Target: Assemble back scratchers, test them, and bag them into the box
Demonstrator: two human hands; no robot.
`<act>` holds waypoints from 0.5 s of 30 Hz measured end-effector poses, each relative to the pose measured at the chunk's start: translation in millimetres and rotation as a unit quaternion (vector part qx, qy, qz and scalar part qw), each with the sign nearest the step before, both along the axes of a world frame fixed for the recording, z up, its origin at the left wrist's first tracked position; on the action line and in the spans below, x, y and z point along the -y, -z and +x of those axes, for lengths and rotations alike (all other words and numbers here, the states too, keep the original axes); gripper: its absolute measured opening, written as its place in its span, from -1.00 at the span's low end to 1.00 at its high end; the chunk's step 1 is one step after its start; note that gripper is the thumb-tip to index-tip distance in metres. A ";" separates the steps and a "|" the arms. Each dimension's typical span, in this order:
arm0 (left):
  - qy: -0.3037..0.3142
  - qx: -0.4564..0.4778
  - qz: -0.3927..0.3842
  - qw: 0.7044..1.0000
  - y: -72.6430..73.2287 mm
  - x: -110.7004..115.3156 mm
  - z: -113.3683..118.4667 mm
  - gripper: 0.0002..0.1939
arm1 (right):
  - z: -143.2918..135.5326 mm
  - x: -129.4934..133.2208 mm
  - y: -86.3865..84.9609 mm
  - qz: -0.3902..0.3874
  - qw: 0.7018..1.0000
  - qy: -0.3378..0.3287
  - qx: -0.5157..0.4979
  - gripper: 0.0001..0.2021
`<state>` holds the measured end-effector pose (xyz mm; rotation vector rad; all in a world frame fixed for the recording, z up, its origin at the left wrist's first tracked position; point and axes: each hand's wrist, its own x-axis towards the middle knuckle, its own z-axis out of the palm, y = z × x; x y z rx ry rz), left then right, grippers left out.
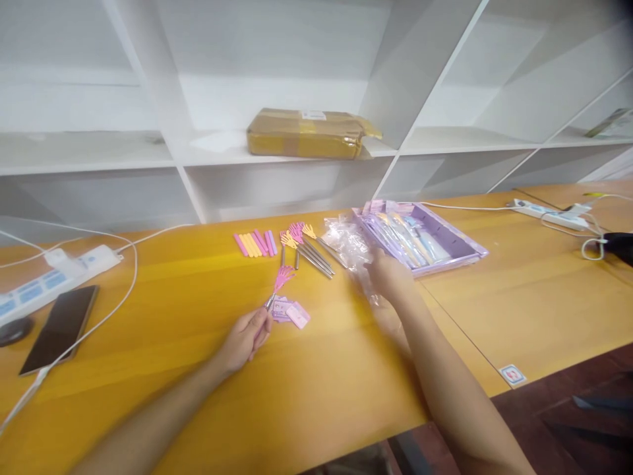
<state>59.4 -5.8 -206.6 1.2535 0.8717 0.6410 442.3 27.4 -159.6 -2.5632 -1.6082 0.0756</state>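
Observation:
A pink hand-shaped back scratcher points away from me, its metal shaft in the closed fingers of my left hand. Just beyond that hand lie small purple and pink cards. My right hand is at the clear plastic bags, fingers pinched on a bag; motion blurs it and partly hides the fingertips. Several more back scratchers with yellow or pink heads and metal shafts are bunched left of the bags. Pink, yellow and purple handle tubes lie in a row beside them.
A purple tray with wrapped items stands beyond my right hand. On the left are a power strip, a phone, a dark mouse and loose cables. Another power strip sits right; a taped package rests on the shelf.

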 end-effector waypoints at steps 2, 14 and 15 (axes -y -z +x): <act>-0.001 0.013 -0.001 1.000 -1.6 0.8 1.1 -0.46 | 2.1 3.9 -7.7 0.018 1.000 0.013 -0.005 -0.63; -0.031 0.117 0.048 0.992 -13.6 7.2 1.8 -0.43 | -109.8 60.9 -58.3 0.198 0.766 -0.223 -0.570 -0.64; -0.018 0.116 0.062 0.991 -13.3 9.4 1.4 -0.47 | -128.3 61.7 -53.7 0.177 0.737 -0.230 -0.610 -0.65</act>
